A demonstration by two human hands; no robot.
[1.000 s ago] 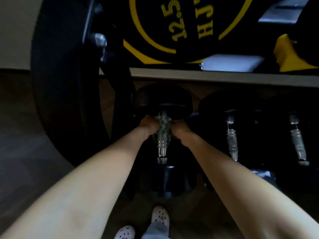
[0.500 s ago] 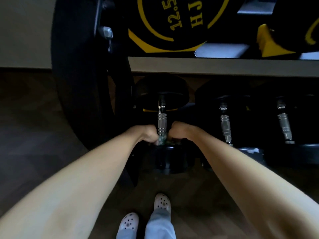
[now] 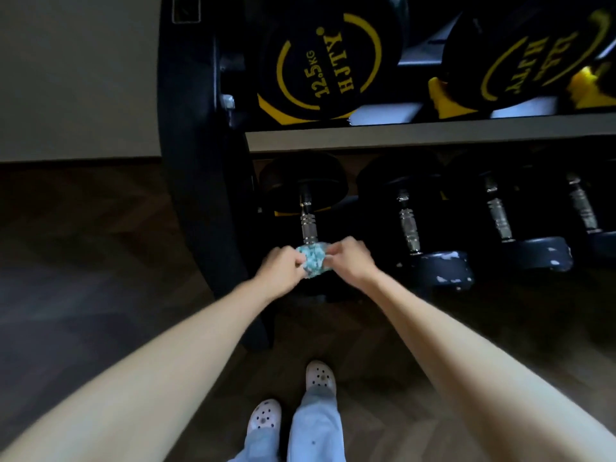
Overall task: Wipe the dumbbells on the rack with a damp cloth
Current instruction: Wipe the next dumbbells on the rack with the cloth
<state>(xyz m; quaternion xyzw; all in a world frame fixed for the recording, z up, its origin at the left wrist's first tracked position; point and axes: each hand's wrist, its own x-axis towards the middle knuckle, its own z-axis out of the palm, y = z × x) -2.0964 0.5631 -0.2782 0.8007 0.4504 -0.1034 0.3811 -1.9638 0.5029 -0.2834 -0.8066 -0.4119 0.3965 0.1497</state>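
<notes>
Where the lower shelf falls into shadow, we make out the leftmost dumbbell (image 3: 301,181) chiefly by its far head and its ribbed metal handle (image 3: 308,225); its near head is covered by our hands and lost in the dark. We hold the cloth (image 3: 311,260), a pale teal patterned wad, bunched at the near end of that handle. The left hand (image 3: 281,266) grips the cloth's left edge with curled fingers, and the right hand (image 3: 350,258) pinches its right edge; the fingertips of both are tucked into the fabric and cannot be told apart. Whether the cloth touches the handle or sits just above it, we cannot tell. To the right, three more dumbbells lie in a row: the second dumbbell (image 3: 409,225) shows pale scuffs on its near head, and the last is cut off by the frame edge. Above the upper shelf rail (image 3: 400,136), the 12.5 KG dumbbell (image 3: 320,65) is legible; the marking on the neighbouring dumbbell (image 3: 533,58) is only partly readable. The rack upright (image 3: 200,195) is a dark shape with little detail.
</notes>
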